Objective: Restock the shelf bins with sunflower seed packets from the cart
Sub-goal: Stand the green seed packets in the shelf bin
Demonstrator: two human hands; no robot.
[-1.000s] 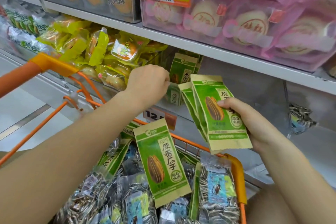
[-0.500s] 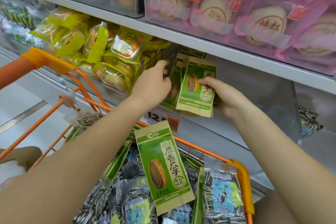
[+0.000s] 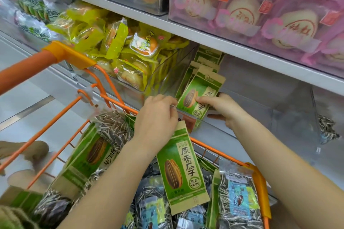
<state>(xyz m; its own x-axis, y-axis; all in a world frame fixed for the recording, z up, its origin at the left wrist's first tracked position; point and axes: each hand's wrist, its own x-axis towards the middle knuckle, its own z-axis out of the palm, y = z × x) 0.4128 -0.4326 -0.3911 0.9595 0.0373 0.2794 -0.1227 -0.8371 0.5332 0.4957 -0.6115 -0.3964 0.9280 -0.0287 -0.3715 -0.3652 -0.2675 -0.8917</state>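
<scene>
Now, going from left to right:
Cart: the orange cart (image 3: 55, 132) is standing against the shelf and is holding green and clear seed packets.
Yellow snack bin: a clear bin of yellow snack packs (image 3: 119, 50) is sitting on the shelf, left of the seed bin.
Left hand: the left hand (image 3: 156, 117) is hovering at the front edge of the clear seed bin (image 3: 270, 109), fingers curled; I cannot tell if its grip is closing on something.
Cart packet: one green sunflower seed packet (image 3: 183, 171) is standing upright in the cart, just below this hand.
Right hand: the right hand (image 3: 223, 108) is gripping the front green packet (image 3: 201, 95), thumb on its face, and holding it tilted inside the seed bin against more green packets (image 3: 208, 57) behind.
</scene>
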